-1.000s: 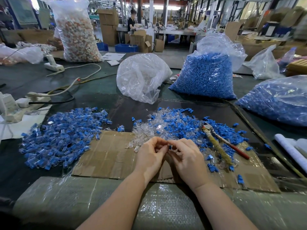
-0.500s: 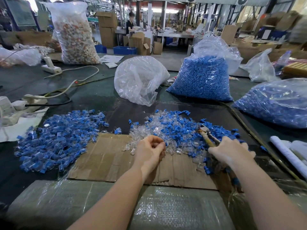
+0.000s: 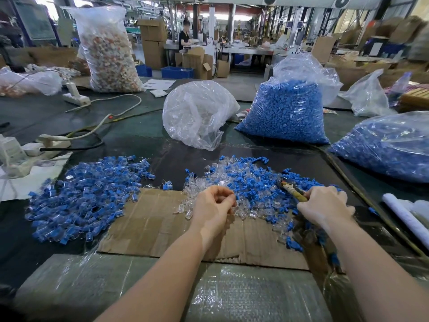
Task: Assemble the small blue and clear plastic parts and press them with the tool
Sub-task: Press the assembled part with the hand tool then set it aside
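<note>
While left hand (image 3: pixel 214 203) curls round a small part, barely visible, over the cardboard (image 3: pixel 148 219), right hand (image 3: pixel 325 205) grips the tool (image 3: pixel 293 190) in the loose pile (image 3: pixel 253 182). Tool's long axis points up-left, toward the pile. Part lies left of the tool, well apart; next the tool probably goes left.

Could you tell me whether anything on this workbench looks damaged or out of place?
The brown cardboard sheet under the work is ragged and torn along its near edge. A few small blue plastic parts lie strewn apart from the main heap, near the right hand. Nothing else stands out.
</note>
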{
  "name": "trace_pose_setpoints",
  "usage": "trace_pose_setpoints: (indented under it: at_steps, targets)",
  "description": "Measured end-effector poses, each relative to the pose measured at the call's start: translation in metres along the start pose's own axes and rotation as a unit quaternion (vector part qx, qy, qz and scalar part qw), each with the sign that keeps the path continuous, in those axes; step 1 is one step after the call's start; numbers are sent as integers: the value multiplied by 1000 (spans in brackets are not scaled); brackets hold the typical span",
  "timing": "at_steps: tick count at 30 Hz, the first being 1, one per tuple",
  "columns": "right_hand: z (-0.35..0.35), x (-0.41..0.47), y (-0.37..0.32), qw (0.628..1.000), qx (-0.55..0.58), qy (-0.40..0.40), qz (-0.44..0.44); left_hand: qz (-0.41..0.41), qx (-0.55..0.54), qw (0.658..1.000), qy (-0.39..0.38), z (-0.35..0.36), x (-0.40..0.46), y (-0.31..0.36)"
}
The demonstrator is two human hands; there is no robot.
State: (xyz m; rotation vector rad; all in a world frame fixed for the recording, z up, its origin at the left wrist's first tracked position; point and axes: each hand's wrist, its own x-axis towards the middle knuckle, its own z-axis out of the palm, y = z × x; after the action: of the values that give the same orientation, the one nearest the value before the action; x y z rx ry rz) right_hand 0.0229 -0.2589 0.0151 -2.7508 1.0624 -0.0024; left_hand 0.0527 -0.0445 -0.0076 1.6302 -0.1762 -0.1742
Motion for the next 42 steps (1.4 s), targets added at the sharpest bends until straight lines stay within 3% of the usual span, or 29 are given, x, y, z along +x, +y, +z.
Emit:
trace_pose_setpoints:
  at_steps: [13, 19, 23, 26, 30, 34, 42]
  targets:
    - [-1, 18, -1, 993, 65, -100, 10, -11, -22, 1000, 1, 0, 0, -2]
    - [2, 18, -4, 994, 82, -66, -7, -18, -67, 998, 2, -1, 4, 1]
    - [-15, -5, -12, 982, 167, -35, -79, -34, -138, 990, 17, -5, 12, 2]
    - [-26, -39, -23, 944, 271, -132, -138, -52, -174, 983, 28, -6, 18, 3]
    - [-29, -76, -34, 877, 366, -277, -142, -60, -187, 980, 39, -7, 22, 4]
    - [-22, -88, -40, 856, 385, -310, -151, -57, -167, 983, 54, -10, 22, 3]
    - [-12, -93, -44, 858, 361, -317, -181, -61, -128, 988, 69, -13, 18, 4]
